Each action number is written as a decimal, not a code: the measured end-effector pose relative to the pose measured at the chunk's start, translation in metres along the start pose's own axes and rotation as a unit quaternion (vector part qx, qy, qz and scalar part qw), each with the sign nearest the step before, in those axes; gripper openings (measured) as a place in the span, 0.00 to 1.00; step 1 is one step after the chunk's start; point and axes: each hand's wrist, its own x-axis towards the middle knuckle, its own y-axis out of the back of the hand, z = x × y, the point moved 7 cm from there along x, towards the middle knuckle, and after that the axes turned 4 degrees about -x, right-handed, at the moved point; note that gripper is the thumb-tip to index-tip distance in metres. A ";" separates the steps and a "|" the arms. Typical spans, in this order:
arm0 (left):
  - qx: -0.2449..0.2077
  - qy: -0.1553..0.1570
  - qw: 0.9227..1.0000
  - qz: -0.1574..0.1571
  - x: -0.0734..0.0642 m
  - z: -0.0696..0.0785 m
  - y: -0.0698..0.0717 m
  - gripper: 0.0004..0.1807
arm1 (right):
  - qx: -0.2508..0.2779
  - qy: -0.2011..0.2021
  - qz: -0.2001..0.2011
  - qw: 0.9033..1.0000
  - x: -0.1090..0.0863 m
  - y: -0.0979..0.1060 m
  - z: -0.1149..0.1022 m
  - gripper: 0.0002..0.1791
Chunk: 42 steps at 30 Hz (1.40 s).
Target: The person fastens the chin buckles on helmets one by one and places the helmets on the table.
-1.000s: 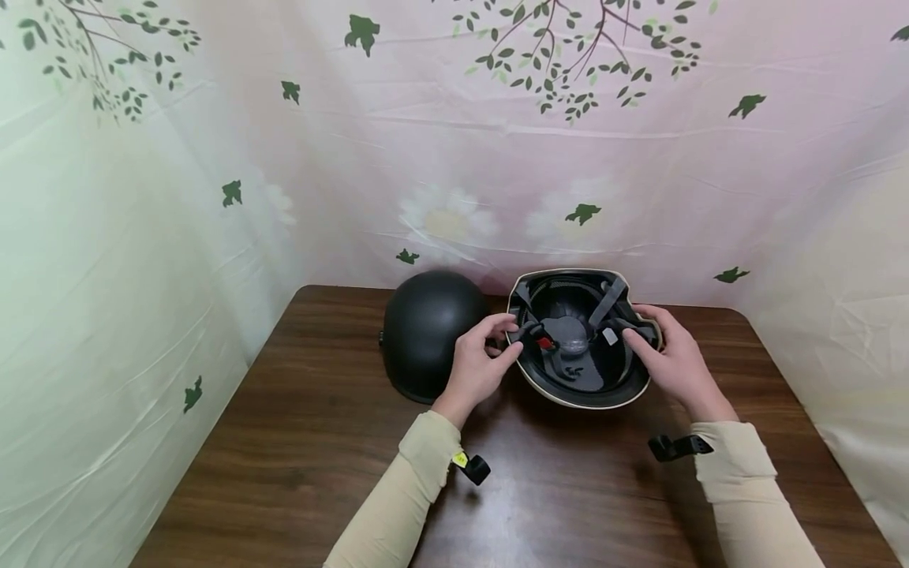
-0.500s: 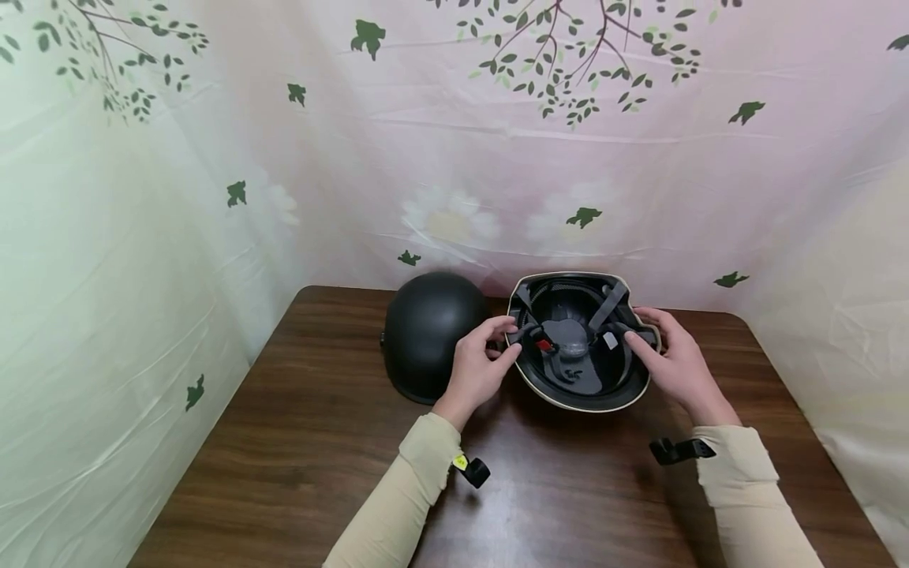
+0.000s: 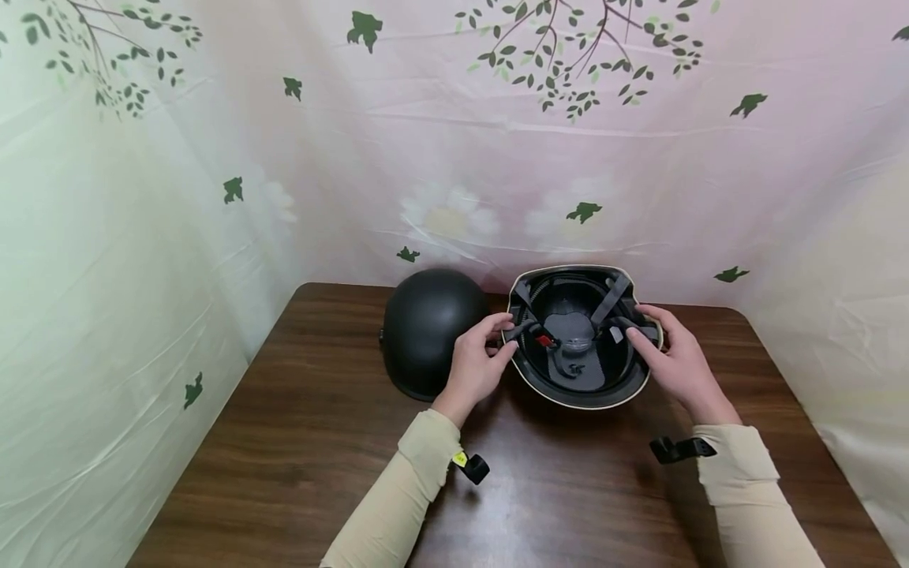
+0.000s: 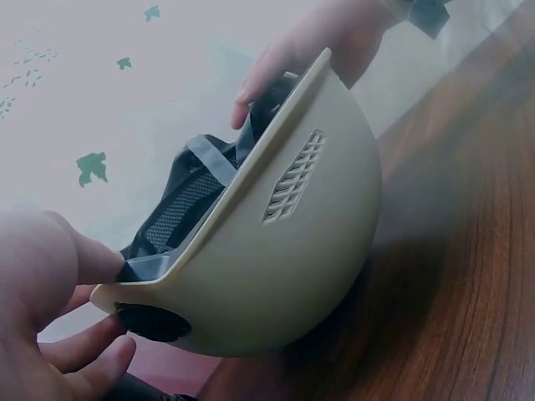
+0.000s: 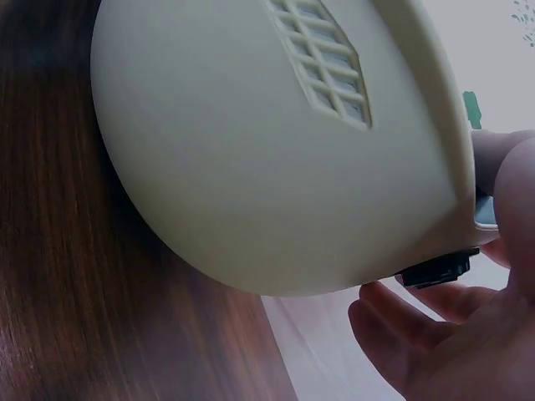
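Observation:
A cream helmet (image 4: pixel 309 267) rests upside down and tilted on the table, its black padded inside (image 3: pixel 568 304) facing up toward the head camera. Grey straps and a red buckle piece (image 3: pixel 545 341) lie within it. My left hand (image 3: pixel 477 359) pinches the left edge of the rim, thumb inside and fingers outside near a round black knob (image 4: pixel 153 322). On the opposite edge my right hand (image 3: pixel 678 359) grips the rim, thumb over the inside. Its fingers reach around a black fitting (image 5: pixel 437 269) in the right wrist view. A slatted vent (image 5: pixel 322 58) marks the shell.
A black helmet (image 3: pixel 432 331) stands dome up just left of the cream one, close to my left hand. Both are near the back edge of the brown wooden table (image 3: pixel 305 442). A printed cloth backdrop (image 3: pixel 454 142) hangs behind and at both sides.
The cream helmet tilts very slightly within my hands, showing a little more of its inside. Both hands keep their hold, and the black helmet stays where it was.

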 end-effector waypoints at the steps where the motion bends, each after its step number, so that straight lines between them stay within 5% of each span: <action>1: -0.001 0.000 1.000 -0.001 0.000 0.000 0.000 0.23 | 0.002 -0.001 0.001 1.000 0.000 0.000 0.000 0.31; 19: 0.003 0.009 1.000 -0.002 -0.001 -0.003 -0.008 0.21 | 0.037 0.008 0.047 0.998 -0.001 0.008 0.001 0.28; 27: 0.078 -0.024 0.997 -0.006 -0.004 0.000 -0.014 0.20 | 0.068 0.014 0.069 0.995 -0.005 0.012 -0.004 0.26; 42: 0.114 -0.038 0.993 -0.008 -0.008 -0.008 -0.026 0.22 | 0.118 0.059 0.097 0.986 -0.007 0.018 -0.009 0.23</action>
